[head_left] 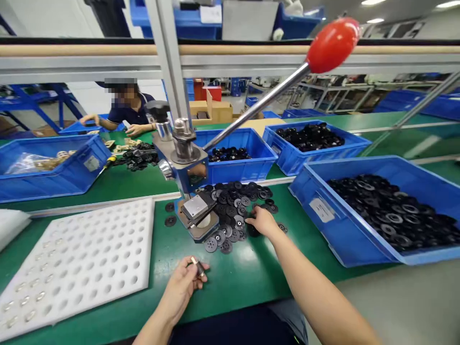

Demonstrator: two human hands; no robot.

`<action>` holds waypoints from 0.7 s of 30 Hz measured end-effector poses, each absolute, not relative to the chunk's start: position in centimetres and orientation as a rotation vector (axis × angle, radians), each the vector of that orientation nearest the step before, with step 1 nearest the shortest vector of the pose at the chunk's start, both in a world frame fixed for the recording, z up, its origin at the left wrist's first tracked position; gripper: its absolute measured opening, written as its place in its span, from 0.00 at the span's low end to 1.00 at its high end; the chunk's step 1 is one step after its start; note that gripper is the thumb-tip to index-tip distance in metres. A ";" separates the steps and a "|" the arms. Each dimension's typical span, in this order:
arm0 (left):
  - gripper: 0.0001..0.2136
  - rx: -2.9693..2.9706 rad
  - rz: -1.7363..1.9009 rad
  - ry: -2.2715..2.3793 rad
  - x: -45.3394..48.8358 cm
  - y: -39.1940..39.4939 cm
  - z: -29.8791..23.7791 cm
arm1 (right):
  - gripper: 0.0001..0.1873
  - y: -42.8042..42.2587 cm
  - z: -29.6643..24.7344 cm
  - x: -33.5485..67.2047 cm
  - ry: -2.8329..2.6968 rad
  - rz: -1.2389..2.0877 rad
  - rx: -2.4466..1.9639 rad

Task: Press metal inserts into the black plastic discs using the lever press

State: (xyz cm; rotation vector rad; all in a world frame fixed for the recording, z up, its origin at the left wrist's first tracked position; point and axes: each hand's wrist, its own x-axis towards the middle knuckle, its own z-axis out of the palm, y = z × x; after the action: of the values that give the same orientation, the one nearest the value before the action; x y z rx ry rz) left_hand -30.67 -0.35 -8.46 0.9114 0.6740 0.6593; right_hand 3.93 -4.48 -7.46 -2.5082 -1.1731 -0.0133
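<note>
My left hand is closed on a small metal cylinder with a dark band, held low over the bench in front of the press. Reaching forward, my right hand is at the right edge of a pile of black perforated discs. Its thumb and fingers are bent at a black disc, which they partly cover. Just left of the pile stands a hand press, its lever raised and ending in a red knob. A metal block sits at its base.
A white foam tray with rows of holes, some holding metal parts, lies at left. Blue bins of black parts stand at right and behind the press. Another blue bin is at left. Across the bench sits a co-worker.
</note>
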 end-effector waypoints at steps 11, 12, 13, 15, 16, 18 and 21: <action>0.20 1.514 0.784 0.922 -28.6 -1.5 -12.4 | 0.16 -4.4 -5.0 2.0 -1.082 0.197 -2.382; 0.20 1.545 0.800 0.932 -28.8 -1.5 -12.7 | 0.14 -4.9 -5.0 1.7 -1.061 0.168 -2.338; 0.20 1.573 0.807 0.936 -28.9 -1.4 -13.0 | 0.12 -5.4 -5.0 1.4 -1.039 0.135 -2.294; 0.19 1.631 0.805 0.925 -29.0 -1.4 -13.2 | 0.10 -6.5 -5.3 0.7 -1.003 0.078 -2.212; 0.19 1.665 0.800 0.910 -29.0 -1.3 -13.3 | 0.10 -7.0 -5.5 0.4 -0.993 0.061 -2.173; 0.17 1.716 0.792 0.863 -28.9 -1.4 -13.2 | 0.11 -8.0 -6.0 -0.4 -0.991 0.052 -2.096; 0.16 1.698 0.778 0.785 -28.8 -1.6 -12.8 | 0.14 -9.1 -6.9 -2.4 -1.013 0.097 -1.980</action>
State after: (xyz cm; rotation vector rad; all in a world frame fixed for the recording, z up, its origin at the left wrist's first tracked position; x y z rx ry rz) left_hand -28.79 -1.56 -12.83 1.6983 0.7850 0.7785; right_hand -2.38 -9.07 -6.92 -1.9802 -1.0129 0.0971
